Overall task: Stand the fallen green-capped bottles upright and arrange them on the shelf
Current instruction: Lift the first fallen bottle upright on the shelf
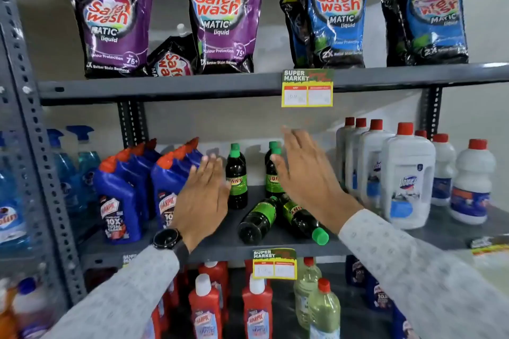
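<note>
On the middle shelf [220, 252] two dark bottles with green caps stand upright: one [236, 177] at the centre, another [272, 170] just right of it and partly behind my right hand. In front of them two more lie on their sides. The left fallen bottle [257, 219] points its base at me; the right fallen bottle [301, 219] has its green cap toward the shelf's front edge. My left hand [202, 198] hovers open left of the upright bottle. My right hand [305, 173] is open above the fallen pair, touching nothing that I can see.
Blue Harpic bottles [121, 195] crowd the shelf left of my left hand. White red-capped bottles [407, 179] stand to the right. Detergent pouches [223, 14] fill the shelf above, red bottles [205, 308] the one below. A price tag [274, 263] hangs on the shelf edge.
</note>
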{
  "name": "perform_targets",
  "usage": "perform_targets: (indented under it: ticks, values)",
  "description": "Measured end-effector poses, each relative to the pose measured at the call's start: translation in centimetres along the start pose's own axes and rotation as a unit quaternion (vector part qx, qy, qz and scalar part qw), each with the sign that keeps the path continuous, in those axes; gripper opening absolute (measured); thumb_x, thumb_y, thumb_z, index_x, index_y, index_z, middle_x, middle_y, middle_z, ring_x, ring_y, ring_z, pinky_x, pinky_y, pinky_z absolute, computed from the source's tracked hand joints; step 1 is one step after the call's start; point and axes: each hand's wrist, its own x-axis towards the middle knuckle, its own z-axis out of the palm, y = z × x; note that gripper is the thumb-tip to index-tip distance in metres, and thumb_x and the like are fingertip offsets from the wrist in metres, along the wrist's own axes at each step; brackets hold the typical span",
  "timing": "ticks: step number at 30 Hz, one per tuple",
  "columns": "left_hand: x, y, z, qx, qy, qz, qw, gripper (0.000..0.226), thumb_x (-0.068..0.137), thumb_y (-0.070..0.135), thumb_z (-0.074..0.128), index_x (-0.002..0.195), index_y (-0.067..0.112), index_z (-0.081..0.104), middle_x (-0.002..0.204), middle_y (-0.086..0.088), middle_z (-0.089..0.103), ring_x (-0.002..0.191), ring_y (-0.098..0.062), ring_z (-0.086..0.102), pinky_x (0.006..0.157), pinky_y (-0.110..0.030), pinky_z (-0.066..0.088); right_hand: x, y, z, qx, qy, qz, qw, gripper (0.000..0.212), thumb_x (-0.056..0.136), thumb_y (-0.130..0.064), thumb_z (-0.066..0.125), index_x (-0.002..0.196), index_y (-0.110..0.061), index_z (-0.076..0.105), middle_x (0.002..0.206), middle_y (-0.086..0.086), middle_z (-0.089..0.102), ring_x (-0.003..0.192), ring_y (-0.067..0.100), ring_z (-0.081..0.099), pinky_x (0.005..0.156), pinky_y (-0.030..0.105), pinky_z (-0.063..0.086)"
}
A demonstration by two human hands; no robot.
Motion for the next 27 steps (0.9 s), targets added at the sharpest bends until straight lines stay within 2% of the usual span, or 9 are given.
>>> perform_targets:
  ticks: [3, 5, 7, 9, 13, 19, 23, 25, 27]
  values:
    - [-2.2, -0.5, 2.6, -0.036, -0.096, -0.020, 0.994, 0.056, 0.106, 0.038, 0.026, 0.153, 0.008, 0.030, 0.160, -0.015, 0.035, 0.149, -0.028, 0.030, 0.117, -0.041, 0.034, -0.3, -0.8, 3.6, 0.051, -0.135, 0.109, 0.984, 0.024, 0.099, -0.026, 0.055, 0.105, -0.005, 0.065, 0.098, 0.014, 0.067, 0.089, 0.034, 0.068, 0.072, 0.033, 0.050]
    - [-3.5, -0.8, 4.5, -0.056, -0.181, -0.039, 0.981, 0.050, 0.106, 0.034, 0.031, 0.147, 0.007, 0.039, 0.153, -0.016, 0.045, 0.142, -0.031, 0.041, 0.111, -0.040, 0.039, -0.3, -1.2, 6.3, 0.104, -0.275, 0.245, 0.924, 0.030, 0.098, -0.035, 0.056, 0.091, -0.006, 0.058, 0.092, 0.013, 0.065, 0.081, 0.032, 0.067, 0.068, 0.034, 0.054]
    - [-4.0, -1.3, 5.6, -0.055, -0.216, -0.042, 0.974, 0.044, 0.105, 0.031, 0.034, 0.140, 0.007, 0.046, 0.146, -0.016, 0.051, 0.135, -0.033, 0.048, 0.107, -0.042, 0.042, 0.0, -1.3, 8.2, 0.157, -0.371, 0.344, 0.848, 0.041, 0.096, -0.049, 0.056, 0.102, -0.008, 0.052, 0.097, 0.015, 0.062, 0.076, 0.035, 0.069, 0.063, 0.036, 0.060]
    - [-4.3, -1.8, 6.4, -0.051, -0.225, -0.044, 0.972, 0.043, 0.104, 0.031, 0.035, 0.137, 0.008, 0.049, 0.144, -0.016, 0.053, 0.132, -0.033, 0.051, 0.105, -0.044, 0.044, 0.3, -1.2, 9.6, 0.170, -0.411, 0.396, 0.803, 0.060, 0.093, -0.061, 0.056, 0.131, -0.015, 0.053, 0.115, 0.020, 0.059, 0.077, 0.040, 0.070, 0.059, 0.042, 0.063]
    - [-4.8, -2.7, 7.6, -0.038, -0.226, -0.029, 0.973, 0.046, 0.104, 0.033, 0.032, 0.138, 0.007, 0.049, 0.146, -0.014, 0.052, 0.133, -0.030, 0.051, 0.103, -0.043, 0.047, 0.5, -1.4, 12.2, 0.180, -0.417, 0.422, 0.785, 0.077, 0.089, -0.067, 0.058, 0.146, -0.016, 0.048, 0.142, 0.018, 0.051, 0.082, 0.046, 0.069, 0.055, 0.049, 0.063]
    - [-5.3, -3.1, 7.7, 0.110, -0.249, 0.106, 0.956, 0.087, 0.089, 0.033, -0.014, 0.140, 0.001, 0.048, 0.151, -0.021, 0.043, 0.140, -0.035, 0.041, 0.111, -0.043, 0.041, 0.0, -1.3, 14.4, 0.163, -0.386, 0.422, 0.804, 0.049, 0.084, -0.045, 0.075, 0.114, -0.008, 0.065, 0.106, 0.011, 0.065, 0.089, 0.038, 0.068, 0.075, 0.048, 0.064]
    - [-5.7, -3.0, 7.0, 0.153, -0.240, 0.153, 0.946, 0.049, 0.097, 0.021, 0.032, 0.118, -0.003, 0.068, 0.128, -0.027, 0.064, 0.118, -0.042, 0.063, 0.091, -0.047, 0.058, -0.2, -1.0, 13.7, 0.233, -0.365, 0.481, 0.763, 0.030, 0.081, -0.030, 0.082, 0.092, -0.011, 0.062, 0.091, 0.015, 0.061, 0.075, 0.041, 0.066, 0.048, 0.047, 0.061]
    - [-5.7, -3.3, 7.0, 0.190, -0.216, 0.176, 0.941, 0.027, 0.086, 0.018, 0.067, 0.104, -0.001, 0.075, 0.111, -0.024, 0.073, 0.103, -0.039, 0.071, 0.077, -0.046, 0.063, -0.1, -0.7, 13.2, 0.271, -0.354, 0.486, 0.752, 0.028, 0.083, -0.028, 0.081, 0.100, -0.011, 0.067, 0.095, 0.017, 0.065, 0.077, 0.040, 0.068, 0.050, 0.049, 0.062]
    - [-5.7, -3.4, 7.3, 0.192, -0.213, 0.183, 0.941, 0.026, 0.079, 0.016, 0.077, 0.100, 0.001, 0.077, 0.106, -0.022, 0.075, 0.099, -0.037, 0.073, 0.073, -0.044, 0.064, 0.3, -0.2, 12.7, 0.304, -0.326, 0.482, 0.754, 0.028, 0.084, -0.030, 0.080, 0.100, -0.012, 0.066, 0.099, 0.016, 0.068, 0.081, 0.039, 0.071, 0.058, 0.052, 0.063]
